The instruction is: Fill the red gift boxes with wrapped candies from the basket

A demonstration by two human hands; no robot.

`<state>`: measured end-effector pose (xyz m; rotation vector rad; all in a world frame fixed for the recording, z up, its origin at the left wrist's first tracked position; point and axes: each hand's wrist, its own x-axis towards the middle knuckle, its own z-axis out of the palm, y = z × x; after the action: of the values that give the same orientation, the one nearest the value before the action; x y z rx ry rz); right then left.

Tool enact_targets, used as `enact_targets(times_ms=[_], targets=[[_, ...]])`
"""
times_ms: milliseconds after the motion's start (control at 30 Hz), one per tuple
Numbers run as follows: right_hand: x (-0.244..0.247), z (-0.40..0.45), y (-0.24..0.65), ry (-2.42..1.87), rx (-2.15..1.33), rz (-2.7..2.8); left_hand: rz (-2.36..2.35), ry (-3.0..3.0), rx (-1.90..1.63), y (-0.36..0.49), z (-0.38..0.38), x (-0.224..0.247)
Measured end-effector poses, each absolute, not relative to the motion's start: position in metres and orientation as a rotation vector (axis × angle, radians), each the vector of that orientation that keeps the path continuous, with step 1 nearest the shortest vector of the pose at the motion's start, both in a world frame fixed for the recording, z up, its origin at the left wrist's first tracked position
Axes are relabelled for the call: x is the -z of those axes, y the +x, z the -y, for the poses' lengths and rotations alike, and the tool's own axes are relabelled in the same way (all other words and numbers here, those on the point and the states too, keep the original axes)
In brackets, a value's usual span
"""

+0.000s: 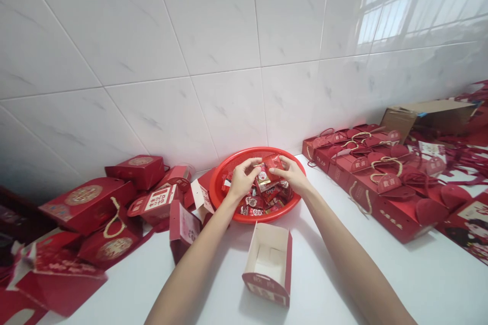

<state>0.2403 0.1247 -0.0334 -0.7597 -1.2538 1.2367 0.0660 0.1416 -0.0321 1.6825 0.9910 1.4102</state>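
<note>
The left hand (243, 179) and the right hand (292, 175) are bare, with slim fingers and narrow wrists. The left forearm (198, 254) and the right forearm (343, 249) are bare too, slender and smooth in outline, each widening gradually from the wrist towards the lower edge of the view. Skin shows along the whole visible length of both arms. The fingernails are too small to make out in detail.

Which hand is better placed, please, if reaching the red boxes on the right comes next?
Right, probably: the right hand is nearer the red boxes, while the left hand would cross it.
</note>
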Motion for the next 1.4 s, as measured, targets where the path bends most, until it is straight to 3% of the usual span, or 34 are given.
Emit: enact_targets(times_ms=[633, 900, 1133, 1400], targets=[[0.028, -0.122, 0.246, -0.712, -1.228, 1.524, -1.082, 1.537, -1.244, 0.064, -0.14, 0.025], [0.032, -0.124, 0.242, -0.681, -1.268, 1.4, -1.09, 1.617, -1.285, 0.065, -0.146, 0.031], [0.039, -0.13, 0.243, -0.908, -1.334, 1.138, -1.115, 1.65, -1.339, 0.061, -0.147, 0.032], [0.035, -0.131, 0.247, -0.695, -1.41, 0.961, -1.057, 1.738, -1.196, 0.065, -0.142, 0.034]])
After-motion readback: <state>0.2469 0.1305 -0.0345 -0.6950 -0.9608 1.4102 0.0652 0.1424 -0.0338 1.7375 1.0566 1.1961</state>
